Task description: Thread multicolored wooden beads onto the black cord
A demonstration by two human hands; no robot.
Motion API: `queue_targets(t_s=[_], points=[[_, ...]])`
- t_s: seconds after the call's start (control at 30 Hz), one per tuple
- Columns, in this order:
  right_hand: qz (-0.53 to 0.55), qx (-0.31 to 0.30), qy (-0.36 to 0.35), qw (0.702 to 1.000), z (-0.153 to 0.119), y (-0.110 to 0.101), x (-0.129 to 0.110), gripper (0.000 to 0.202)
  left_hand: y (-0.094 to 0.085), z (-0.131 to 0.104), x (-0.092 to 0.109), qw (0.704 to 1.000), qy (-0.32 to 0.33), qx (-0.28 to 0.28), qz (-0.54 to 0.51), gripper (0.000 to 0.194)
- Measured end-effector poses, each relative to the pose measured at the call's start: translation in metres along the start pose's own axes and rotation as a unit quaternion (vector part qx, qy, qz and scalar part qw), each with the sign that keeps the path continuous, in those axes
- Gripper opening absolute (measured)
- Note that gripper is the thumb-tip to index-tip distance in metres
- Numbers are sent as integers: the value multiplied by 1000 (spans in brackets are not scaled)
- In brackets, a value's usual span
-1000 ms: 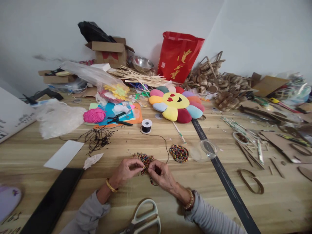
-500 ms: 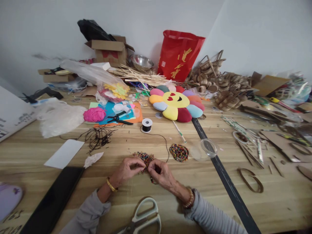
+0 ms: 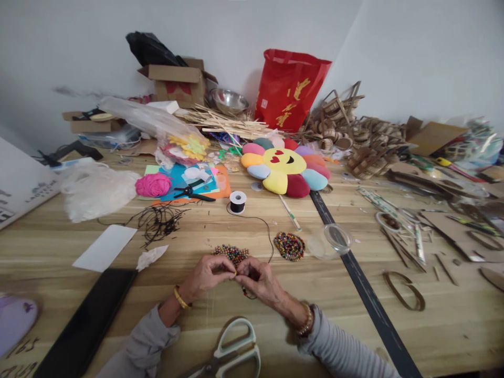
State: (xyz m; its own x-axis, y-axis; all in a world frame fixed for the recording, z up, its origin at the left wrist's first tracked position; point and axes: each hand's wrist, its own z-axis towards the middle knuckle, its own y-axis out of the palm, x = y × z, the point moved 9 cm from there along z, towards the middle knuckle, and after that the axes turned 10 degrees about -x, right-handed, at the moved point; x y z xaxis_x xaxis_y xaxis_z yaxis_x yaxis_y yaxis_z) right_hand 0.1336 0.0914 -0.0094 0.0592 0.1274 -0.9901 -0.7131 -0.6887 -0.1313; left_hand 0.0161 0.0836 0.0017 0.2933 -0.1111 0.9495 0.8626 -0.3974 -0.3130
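Observation:
My left hand [image 3: 209, 276] pinches a small yellowish bead [image 3: 235, 273] between thumb and fingertips. Its tip meets that of my right hand [image 3: 260, 281], whose thumb and forefinger are closed on the black cord. Below the right fingers hangs a short end of cord with a few threaded beads [image 3: 244, 292]. Just beyond both hands lies a pile of loose multicoloured beads [image 3: 232, 253]. The black cord [image 3: 269, 231] curves across the table from a white spool [image 3: 237, 202]. To the right rests a coil of strung beads [image 3: 289, 247].
Scissors [image 3: 236, 349] lie at the near edge between my forearms. A clear round lid [image 3: 337, 239] is on the right, a black case [image 3: 88, 320] on the left. Tangled black cord [image 3: 161, 223], pliers [image 3: 192, 194] and a flower cushion [image 3: 285, 167] lie farther back.
The fingertips of both hands have shifted slightly, and a yellowish bead now shows between them. Everything else on the table looks the same.

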Motion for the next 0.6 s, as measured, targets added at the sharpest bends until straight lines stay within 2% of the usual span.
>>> queue_targets(t_s=[0.1,0.23,0.3,0.43,0.6], points=[[-30,-5,6,1000,-1,0,-5,27,-1,-1,2,1000,-11,-1,-24,10],[-88,13,-83,993,-1,-5,-30,24,1,-1,8,1000,3,-17,-24,12],[-91,10,-107,990,-2,-4,-34,22,2,0,11,999,20,-26,-20,13],[-83,-13,-81,993,-1,1,-29,19,2,0,14,999,33,-29,-12,16],[-95,-50,-105,989,-4,7,-38,15,-2,-1,16,999,31,-19,-12,17]])
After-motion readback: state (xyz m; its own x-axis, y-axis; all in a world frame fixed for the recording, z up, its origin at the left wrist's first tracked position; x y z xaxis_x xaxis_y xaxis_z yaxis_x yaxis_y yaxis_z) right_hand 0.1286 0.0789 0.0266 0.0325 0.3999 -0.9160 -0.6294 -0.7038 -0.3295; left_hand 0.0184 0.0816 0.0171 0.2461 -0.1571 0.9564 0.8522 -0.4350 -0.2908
